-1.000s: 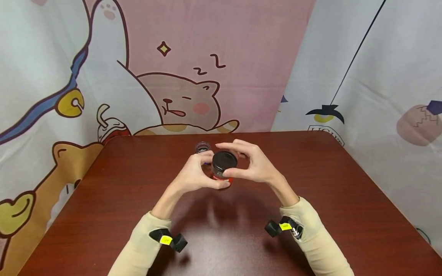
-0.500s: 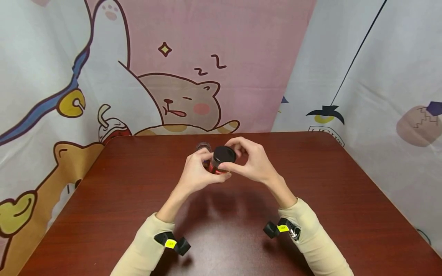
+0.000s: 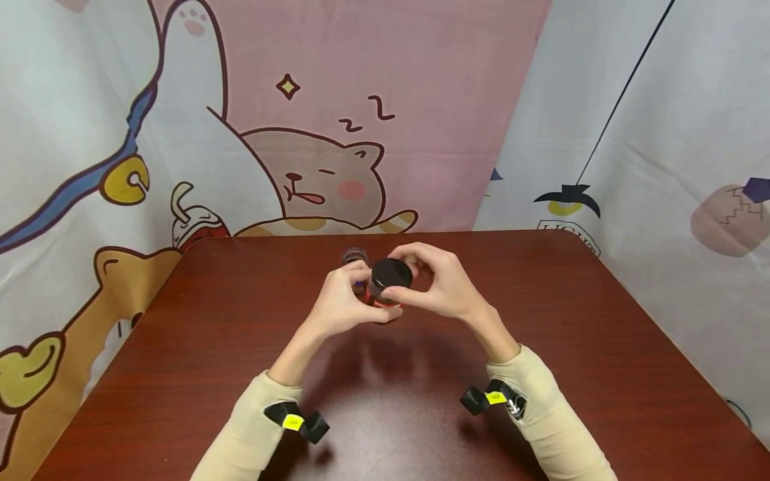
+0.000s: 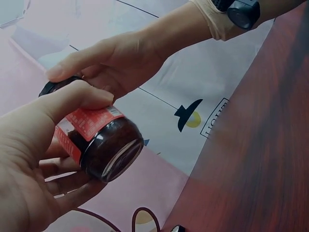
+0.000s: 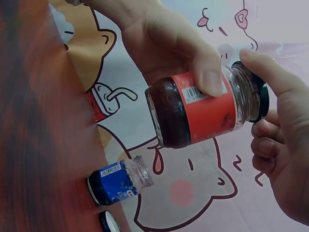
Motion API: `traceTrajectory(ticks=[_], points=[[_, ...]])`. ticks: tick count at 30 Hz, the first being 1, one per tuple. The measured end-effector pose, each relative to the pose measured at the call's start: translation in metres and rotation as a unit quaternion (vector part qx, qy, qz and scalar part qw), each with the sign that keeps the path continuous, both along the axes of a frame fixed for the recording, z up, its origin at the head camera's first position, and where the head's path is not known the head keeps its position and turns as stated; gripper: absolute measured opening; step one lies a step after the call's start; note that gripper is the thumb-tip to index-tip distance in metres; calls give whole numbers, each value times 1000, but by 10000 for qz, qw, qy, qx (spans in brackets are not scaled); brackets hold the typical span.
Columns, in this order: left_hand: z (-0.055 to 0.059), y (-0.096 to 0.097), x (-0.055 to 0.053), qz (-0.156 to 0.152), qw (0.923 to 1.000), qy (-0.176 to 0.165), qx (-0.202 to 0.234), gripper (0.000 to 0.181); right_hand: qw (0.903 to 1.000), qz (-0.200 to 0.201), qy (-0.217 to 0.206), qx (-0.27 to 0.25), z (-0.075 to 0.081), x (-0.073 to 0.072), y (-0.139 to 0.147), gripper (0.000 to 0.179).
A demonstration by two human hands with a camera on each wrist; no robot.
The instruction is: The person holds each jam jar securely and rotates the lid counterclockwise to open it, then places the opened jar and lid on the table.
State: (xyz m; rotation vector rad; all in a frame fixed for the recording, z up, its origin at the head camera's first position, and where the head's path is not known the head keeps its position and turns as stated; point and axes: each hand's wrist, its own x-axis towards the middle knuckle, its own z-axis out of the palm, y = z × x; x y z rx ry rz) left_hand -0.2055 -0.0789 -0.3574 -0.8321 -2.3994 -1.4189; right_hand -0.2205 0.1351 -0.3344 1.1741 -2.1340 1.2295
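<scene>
Above the table, my left hand [image 3: 339, 302] grips a glass jar [image 5: 207, 113] with a red label and dark contents. Its thumb lies across the label in the left wrist view, the fingers behind the glass. On the jar's mouth sits a black lid [image 3: 392, 272], which my right hand [image 3: 444, 284] pinches at the rim between thumb and curled fingers. The right wrist view shows the jar tipped, with clear glass between label and lid. Behind my left hand, a smaller blue-labelled jar [image 5: 115, 183] stands uncapped on the table, partly hidden in the head view.
A dark-rimmed lid [image 5: 110, 221] lies on the table beside the blue-labelled jar, cut off by the frame edge. The brown wooden table [image 3: 559, 374] reaches back to a printed cartoon cloth [image 3: 445, 120] hanging behind and at the sides.
A second ago my right fingers were spread around the lid; now they are drawn in against it. The red-labelled jar rose and tilted slightly, then came down a little.
</scene>
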Motion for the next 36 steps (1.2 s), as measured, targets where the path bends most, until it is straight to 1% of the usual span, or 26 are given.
traceTrajectory(ticks=[4,7,9,11,15,20,22,24,26,29,31,33,36], points=[[1,-3,0,-288,9988,-375,82,28,9998,193,71,49,0,-1,2,45],[1,-5,0,-530,9959,-717,183,29,9993,347,88,110,0,-1,3,44],[0,-6,-1,-710,9933,-873,268,29,9989,447,81,147,1,-1,4,43],[0,-6,-1,-906,9907,-955,347,31,9982,565,46,178,2,0,5,43],[-1,-6,-2,-1232,9859,-1008,509,31,9966,784,-30,259,4,1,5,44],[-1,-6,-3,-1395,9823,-1076,636,32,9944,971,-73,402,6,1,6,46],[-1,-6,-2,-1350,9830,-1074,624,33,9941,985,-86,448,6,1,6,46],[-1,-5,-2,-1177,9869,-963,533,33,9944,941,-100,479,6,1,7,47],[-1,-4,-1,-907,9923,-741,394,30,9954,814,-81,494,5,0,7,50],[-1,-1,1,-423,9987,-244,171,28,9976,472,-43,498,4,0,5,54],[-1,2,2,-134,9999,54,81,30,9987,198,-29,463,2,0,4,56],[-1,4,3,87,9997,242,38,30,9992,-29,-54,390,2,1,3,57],[-2,6,4,302,9990,342,16,31,9993,-237,-70,279,1,1,2,55]])
